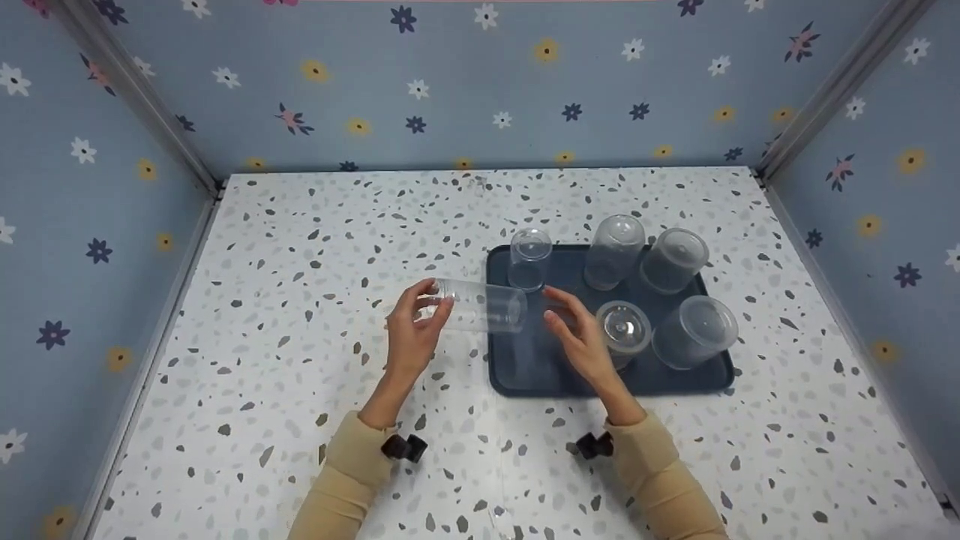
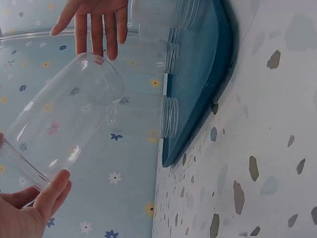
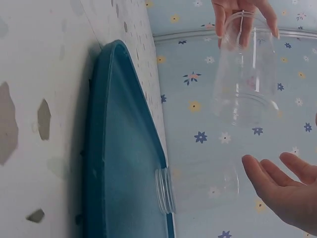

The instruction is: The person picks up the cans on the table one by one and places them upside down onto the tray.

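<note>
A clear plastic jar [image 1: 480,304] is held on its side above the table, just past the tray's left edge. My left hand [image 1: 417,330] grips it by its left end between thumb and fingers; the closed bottom points right. In the left wrist view the same jar [image 2: 69,114] slants up from the left hand [image 2: 37,208]. My right hand [image 1: 581,341] hovers over the tray, fingers loosely bent, apart from the held jar and holding nothing. Behind it another jar [image 1: 530,262] stands upside down on the dark blue tray [image 1: 525,375].
Several more upside-down clear jars stand on the tray's right part, among them a tall jar [image 1: 615,251] at the back and a frosted-looking jar [image 1: 694,334] at the right. The speckled table [image 1: 300,247] is bounded by flower-patterned walls [image 1: 450,90].
</note>
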The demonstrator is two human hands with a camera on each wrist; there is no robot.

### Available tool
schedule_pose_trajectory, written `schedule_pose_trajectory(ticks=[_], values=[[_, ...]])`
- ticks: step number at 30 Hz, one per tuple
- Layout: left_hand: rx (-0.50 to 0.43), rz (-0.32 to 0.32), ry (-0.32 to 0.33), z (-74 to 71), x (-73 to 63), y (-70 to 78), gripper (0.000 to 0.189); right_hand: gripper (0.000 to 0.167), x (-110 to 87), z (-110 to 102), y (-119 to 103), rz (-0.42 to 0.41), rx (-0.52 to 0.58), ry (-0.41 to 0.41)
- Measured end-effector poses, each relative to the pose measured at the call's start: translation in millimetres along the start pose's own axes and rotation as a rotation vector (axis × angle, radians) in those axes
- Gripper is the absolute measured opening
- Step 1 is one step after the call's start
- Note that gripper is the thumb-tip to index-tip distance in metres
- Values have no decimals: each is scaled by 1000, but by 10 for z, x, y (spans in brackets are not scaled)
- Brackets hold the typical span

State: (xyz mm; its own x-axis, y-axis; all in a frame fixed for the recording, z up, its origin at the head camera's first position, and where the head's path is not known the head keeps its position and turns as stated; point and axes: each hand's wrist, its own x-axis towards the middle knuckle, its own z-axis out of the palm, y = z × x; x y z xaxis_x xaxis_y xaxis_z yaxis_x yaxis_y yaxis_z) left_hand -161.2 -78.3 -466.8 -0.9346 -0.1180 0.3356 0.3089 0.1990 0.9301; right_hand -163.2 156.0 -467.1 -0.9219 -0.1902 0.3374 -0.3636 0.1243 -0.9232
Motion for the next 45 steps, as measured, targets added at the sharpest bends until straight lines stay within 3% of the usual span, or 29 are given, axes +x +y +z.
schedule_pose_trajectory(ticks=[3, 16, 22, 31, 36, 41, 45], values=[[-46, 17, -3, 30, -31, 110, 36, 32, -14, 24, 0, 5, 34, -16], [-256, -23, -13, 160, -83, 51, 36, 40, -50, 40, 241, 42, 104, -58], [-306, -46, -18, 210, -106, -11, 36, 51, -77, 55, 270, 13, 127, -60], [-386, -61, -13, 272, -121, -340, 37, 50, -71, 91, 259, 77, 201, -12], [-437, -55, -45, 266, -124, -343, 37, 43, -61, 103, 233, 98, 278, 10], [-464, -29, -79, 256, -115, -339, 35, 41, -45, 107, 229, 60, 348, 11], [-468, -25, -88, 251, -108, -329, 35, 40, -43, 116, 220, 39, 331, 33]])
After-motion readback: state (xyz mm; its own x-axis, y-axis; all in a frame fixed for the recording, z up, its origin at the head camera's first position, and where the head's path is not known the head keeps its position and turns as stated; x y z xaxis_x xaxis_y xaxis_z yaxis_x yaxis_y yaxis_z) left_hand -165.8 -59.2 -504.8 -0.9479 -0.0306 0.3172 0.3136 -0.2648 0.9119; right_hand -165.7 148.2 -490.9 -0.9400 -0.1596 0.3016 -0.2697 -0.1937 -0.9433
